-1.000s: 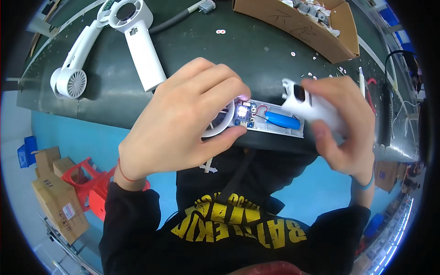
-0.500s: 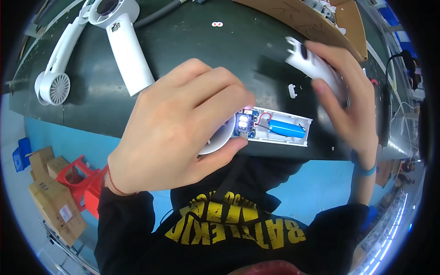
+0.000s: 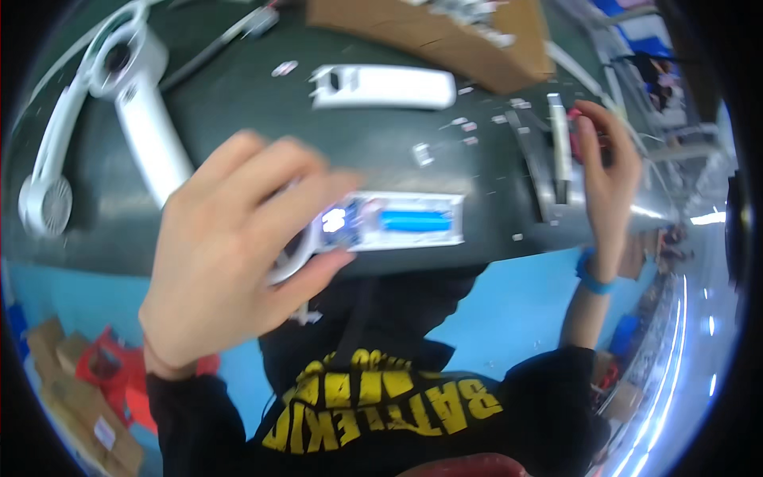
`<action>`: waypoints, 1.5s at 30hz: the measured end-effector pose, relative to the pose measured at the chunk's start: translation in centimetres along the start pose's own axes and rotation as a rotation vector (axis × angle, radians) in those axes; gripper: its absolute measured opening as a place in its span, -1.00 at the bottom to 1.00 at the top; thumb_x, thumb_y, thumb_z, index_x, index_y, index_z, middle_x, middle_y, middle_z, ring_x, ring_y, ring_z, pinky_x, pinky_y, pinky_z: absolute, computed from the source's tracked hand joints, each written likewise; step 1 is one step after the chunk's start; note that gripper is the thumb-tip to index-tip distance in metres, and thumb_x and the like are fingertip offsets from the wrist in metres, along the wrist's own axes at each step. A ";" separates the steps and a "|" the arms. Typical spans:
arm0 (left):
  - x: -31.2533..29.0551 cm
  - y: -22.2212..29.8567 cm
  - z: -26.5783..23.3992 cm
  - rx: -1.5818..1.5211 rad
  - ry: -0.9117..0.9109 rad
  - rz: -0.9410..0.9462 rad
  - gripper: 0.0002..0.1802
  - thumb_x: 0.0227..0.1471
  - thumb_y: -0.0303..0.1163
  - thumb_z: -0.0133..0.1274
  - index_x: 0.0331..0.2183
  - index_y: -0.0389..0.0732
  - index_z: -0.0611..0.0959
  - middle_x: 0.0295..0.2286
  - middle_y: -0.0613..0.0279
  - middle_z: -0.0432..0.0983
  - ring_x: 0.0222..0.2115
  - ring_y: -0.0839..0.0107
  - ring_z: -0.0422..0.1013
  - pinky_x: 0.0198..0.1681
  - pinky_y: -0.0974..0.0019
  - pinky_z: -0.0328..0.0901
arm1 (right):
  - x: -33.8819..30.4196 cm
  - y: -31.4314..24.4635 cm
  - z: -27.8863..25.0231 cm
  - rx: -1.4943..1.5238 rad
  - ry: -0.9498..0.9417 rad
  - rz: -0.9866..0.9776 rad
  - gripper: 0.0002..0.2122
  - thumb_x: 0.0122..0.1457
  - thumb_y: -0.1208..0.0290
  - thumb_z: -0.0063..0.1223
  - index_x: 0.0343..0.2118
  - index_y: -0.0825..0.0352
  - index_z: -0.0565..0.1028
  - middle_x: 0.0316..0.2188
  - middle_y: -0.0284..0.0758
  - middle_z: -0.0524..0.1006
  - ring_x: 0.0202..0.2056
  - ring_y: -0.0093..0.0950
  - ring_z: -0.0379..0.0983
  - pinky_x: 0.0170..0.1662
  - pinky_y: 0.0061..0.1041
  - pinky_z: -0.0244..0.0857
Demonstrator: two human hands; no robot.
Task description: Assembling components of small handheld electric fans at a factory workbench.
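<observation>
My left hand [image 3: 230,246] is closed round the round white head [image 3: 296,258] of a handheld fan. The fan's opened white handle [image 3: 459,221] lies to the right of my fingers. Inside the handle sit a blue battery [image 3: 415,221] and a small circuit board [image 3: 340,226] with glowing lights. Farther off on the table rests the white handle cover [image 3: 389,87]. At the far right my right hand [image 3: 610,163] has its thumb and forefinger at a small red object [image 3: 577,137]; blur and the fingers hide what kind it is.
A grey strip-like tool [image 3: 532,167] and a slim pale tool [image 3: 560,147] lie beside my right hand. An open cardboard box [image 3: 445,44] with parts stands at the back. Another white fan [image 3: 147,131] lies at the left. A small white part [image 3: 422,154] is mid-table.
My right hand has let go of the white handle cover, now on the table, and moved right to the red object. My left hand still holds the fan. The whole view has shifted.
</observation>
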State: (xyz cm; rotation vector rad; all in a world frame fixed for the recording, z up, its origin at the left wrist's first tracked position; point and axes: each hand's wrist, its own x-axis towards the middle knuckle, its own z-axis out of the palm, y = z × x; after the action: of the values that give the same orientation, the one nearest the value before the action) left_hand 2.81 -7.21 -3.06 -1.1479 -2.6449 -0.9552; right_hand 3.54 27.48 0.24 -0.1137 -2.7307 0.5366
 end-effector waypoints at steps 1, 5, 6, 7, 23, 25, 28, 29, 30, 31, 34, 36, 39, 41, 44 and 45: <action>0.3 0.1 0.0 -0.023 0.000 -0.012 -0.57 -0.41 -0.41 0.30 -0.32 -0.22 0.65 -0.36 0.17 0.50 -0.37 0.16 0.37 -0.32 0.24 0.28 | 0.8 3.2 -0.6 -0.233 0.114 -0.074 -0.71 0.21 0.36 0.05 -0.03 0.34 0.48 -0.11 -0.17 0.52 -0.10 -0.25 0.44 -0.05 -0.38 0.29; 1.1 -0.2 0.7 -0.036 0.000 0.074 -0.58 -0.36 -0.39 0.33 -0.30 -0.14 0.64 -0.37 0.25 0.47 -0.35 0.21 0.37 -0.32 0.24 0.31 | 2.0 13.8 -1.5 -0.626 0.334 0.020 -0.48 0.17 0.10 0.09 0.12 0.29 0.33 -0.01 -0.04 0.43 0.04 -0.08 0.33 0.09 -0.21 0.20; 1.2 0.3 0.9 -0.071 0.015 0.060 -0.59 -0.38 -0.39 0.33 -0.32 -0.18 0.64 -0.38 0.22 0.49 -0.36 0.19 0.37 -0.31 0.23 0.31 | 2.4 15.3 -1.4 -0.653 0.336 0.101 -0.43 0.16 0.04 0.09 0.13 0.28 0.30 0.01 -0.01 0.41 0.05 -0.03 0.31 0.10 -0.19 0.19; 1.1 0.6 1.0 -0.108 0.027 0.046 -0.59 -0.39 -0.40 0.33 -0.34 -0.21 0.65 -0.38 0.19 0.51 -0.36 0.17 0.38 -0.29 0.22 0.31 | 2.6 17.1 -1.9 -0.624 0.292 0.176 -0.39 0.15 -0.03 0.06 0.16 0.26 0.28 -0.01 0.03 0.41 0.06 0.01 0.29 0.11 -0.17 0.19; 0.6 1.1 0.0 0.110 -0.002 0.216 -0.57 -0.37 -0.35 0.32 -0.31 -0.18 0.60 -0.13 0.19 0.43 0.02 0.06 0.28 0.06 0.02 0.21 | 1.4 23.1 -7.7 0.931 0.229 0.362 -0.58 0.25 0.02 -0.01 -0.20 0.38 0.38 -0.47 -0.30 0.44 -0.48 -0.49 0.37 -0.38 -0.53 0.33; 1.5 0.3 0.5 0.124 0.018 0.309 -0.59 -0.36 -0.36 0.31 -0.33 -0.19 0.59 -0.16 0.21 0.45 0.02 0.10 0.29 0.05 0.03 0.19 | 0.8 17.7 -11.9 1.377 0.066 0.240 -0.54 0.31 0.20 -0.12 0.07 0.50 0.20 -0.20 -0.21 0.37 -0.25 -0.47 0.32 -0.14 -0.49 0.28; 1.8 -0.4 1.4 0.103 -0.020 0.297 -0.61 -0.31 -0.38 0.30 -0.32 -0.17 0.57 -0.28 0.26 0.48 -0.20 0.20 0.39 -0.09 0.18 0.24 | 3.1 12.7 -11.1 1.743 -0.357 0.073 -0.49 0.30 0.17 -0.18 0.15 0.47 0.15 -0.33 -0.27 0.31 -0.31 -0.50 0.27 -0.19 -0.53 0.23; 1.4 -0.3 1.4 0.112 -0.034 0.275 -0.61 -0.31 -0.38 0.30 -0.32 -0.17 0.57 -0.28 0.26 0.48 -0.20 0.20 0.39 -0.09 0.18 0.24 | 3.3 9.1 -9.0 1.794 -0.388 0.064 -0.50 0.30 0.11 -0.18 0.12 0.44 0.20 -0.39 -0.31 0.33 -0.37 -0.54 0.28 -0.26 -0.57 0.23; 1.0 -0.3 1.3 0.126 -0.048 0.238 -0.61 -0.30 -0.38 0.29 -0.32 -0.17 0.56 -0.32 0.27 0.47 -0.27 0.22 0.38 -0.17 0.22 0.24 | 3.4 5.8 -7.0 1.809 -0.404 0.063 -0.50 0.30 0.11 -0.18 0.12 0.44 0.20 -0.39 -0.31 0.33 -0.37 -0.54 0.28 -0.26 -0.57 0.23; 0.7 -0.3 1.4 0.130 -0.060 0.208 -0.62 -0.30 -0.39 0.29 -0.31 -0.17 0.56 -0.36 0.28 0.46 -0.33 0.23 0.37 -0.24 0.25 0.24 | 3.1 2.5 -5.0 1.899 -0.416 -0.020 -0.62 0.23 0.25 -0.12 -0.03 0.46 0.26 -0.45 -0.35 0.29 -0.46 -0.57 0.26 -0.27 -0.61 0.24; 0.3 -0.7 2.2 0.083 -0.027 0.213 -0.62 -0.30 -0.39 0.29 -0.32 -0.18 0.55 -0.39 0.26 0.44 -0.37 0.23 0.35 -0.32 0.26 0.22 | 1.2 -5.3 -1.8 1.951 -0.328 -0.181 -0.83 0.13 0.40 -0.02 -0.33 0.42 0.37 -0.60 -0.43 0.29 -0.62 -0.66 0.26 -0.35 -0.68 0.28; 0.4 -0.5 2.3 0.079 0.000 0.221 -0.61 -0.30 -0.39 0.29 -0.32 -0.19 0.55 -0.40 0.25 0.43 -0.36 0.22 0.35 -0.31 0.26 0.23 | 0.4 -7.7 -1.0 1.918 -0.243 -0.252 -0.87 0.09 0.40 0.03 -0.48 0.35 0.42 -0.68 -0.47 0.33 -0.70 -0.71 0.29 -0.42 -0.71 0.31; 0.1 -0.3 2.4 0.046 0.034 0.229 -0.60 -0.31 -0.40 0.29 -0.32 -0.21 0.55 -0.40 0.23 0.43 -0.35 0.20 0.35 -0.30 0.25 0.25 | 0.1 -9.9 0.2 1.866 -0.337 -0.324 -0.86 0.11 0.37 0.03 -0.51 0.31 0.43 -0.67 -0.47 0.37 -0.68 -0.70 0.33 -0.41 -0.72 0.33; 0.1 -0.2 2.6 0.017 0.052 0.224 -0.60 -0.31 -0.40 0.29 -0.32 -0.22 0.54 -0.39 0.22 0.43 -0.35 0.19 0.35 -0.29 0.24 0.26 | 0.2 -10.9 0.9 1.834 -0.399 -0.383 -0.84 0.12 0.35 0.03 -0.52 0.28 0.44 -0.65 -0.46 0.40 -0.66 -0.70 0.36 -0.41 -0.72 0.34; 0.1 -0.9 2.9 0.011 0.064 0.232 -0.60 -0.32 -0.40 0.28 -0.32 -0.24 0.54 -0.39 0.19 0.42 -0.35 0.17 0.36 -0.28 0.23 0.28 | 0.2 -11.9 2.5 1.786 -0.457 -0.454 -0.82 0.15 0.31 0.03 -0.55 0.24 0.45 -0.64 -0.46 0.44 -0.65 -0.69 0.41 -0.41 -0.73 0.36; 0.2 -0.9 2.8 0.008 0.069 0.231 -0.59 -0.32 -0.41 0.28 -0.32 -0.24 0.54 -0.39 0.19 0.42 -0.35 0.16 0.36 -0.28 0.23 0.28 | 0.3 -12.0 2.9 1.774 -0.475 -0.485 -0.81 0.15 0.30 0.03 -0.56 0.23 0.46 -0.63 -0.46 0.46 -0.64 -0.69 0.42 -0.41 -0.73 0.37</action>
State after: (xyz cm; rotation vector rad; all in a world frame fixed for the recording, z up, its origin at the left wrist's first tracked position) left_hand 2.49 -5.93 -5.66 -1.3552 -2.3948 -0.9215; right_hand 2.10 15.39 2.45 1.1165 -1.4731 2.5975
